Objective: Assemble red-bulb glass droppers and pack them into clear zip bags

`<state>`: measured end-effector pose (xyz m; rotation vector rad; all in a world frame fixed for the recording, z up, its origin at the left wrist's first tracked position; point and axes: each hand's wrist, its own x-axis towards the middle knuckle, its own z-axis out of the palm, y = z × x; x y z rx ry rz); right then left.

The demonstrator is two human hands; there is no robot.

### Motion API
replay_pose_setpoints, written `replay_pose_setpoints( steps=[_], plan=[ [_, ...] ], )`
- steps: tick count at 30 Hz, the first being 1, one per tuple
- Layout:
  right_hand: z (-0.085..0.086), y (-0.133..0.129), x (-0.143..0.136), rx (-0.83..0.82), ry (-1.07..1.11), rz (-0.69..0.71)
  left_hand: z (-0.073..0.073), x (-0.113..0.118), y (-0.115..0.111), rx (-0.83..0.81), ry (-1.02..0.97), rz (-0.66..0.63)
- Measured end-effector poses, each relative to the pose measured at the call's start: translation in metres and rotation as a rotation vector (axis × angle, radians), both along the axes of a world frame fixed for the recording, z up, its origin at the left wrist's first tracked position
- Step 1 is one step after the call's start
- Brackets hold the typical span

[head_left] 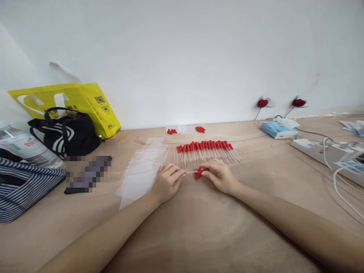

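My left hand [167,182] pinches a thin clear dropper tube [191,172] by one end. The tube points right, its far end meeting a red rubber bulb [205,170] pinched between the thumb and fingers of my right hand [222,177]. Whether the tube has entered the bulb, I cannot tell. More loose red bulbs [196,176] lie on the table just under this spot. Behind my hands runs a row of droppers [203,146], red bulbs facing the wall and clear tubes facing me. Flat clear zip bags [142,170] overlap beside my left hand.
Two small clusters of red bulbs [171,131] lie near the wall on a clear bag [186,129]. On the left are a yellow bag [102,110], a black bag [79,132], a water bottle [31,149] and a phone-like dark object [91,176]. A tissue pack [277,129] and power strips [327,151] occupy the right.
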<state>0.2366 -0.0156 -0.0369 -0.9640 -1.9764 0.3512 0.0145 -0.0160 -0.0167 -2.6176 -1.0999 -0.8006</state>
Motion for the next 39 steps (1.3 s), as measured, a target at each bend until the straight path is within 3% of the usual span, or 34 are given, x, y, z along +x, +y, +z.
replay_pose_setpoints(
  steps=[17,28,39],
  plan=[
    [0.0052,-0.001,-0.004,0.074,-0.045,0.168,-0.0013,0.0025,0.003,0.087,-0.058,-0.101],
    [0.0056,-0.004,-0.004,0.15,-0.064,0.216,-0.0055,0.0042,-0.0018,0.04,-0.068,-0.091],
    [0.0001,-0.0031,-0.0093,0.202,-0.138,0.114,-0.0039,0.0084,-0.0056,0.096,-0.082,-0.067]
  ],
)
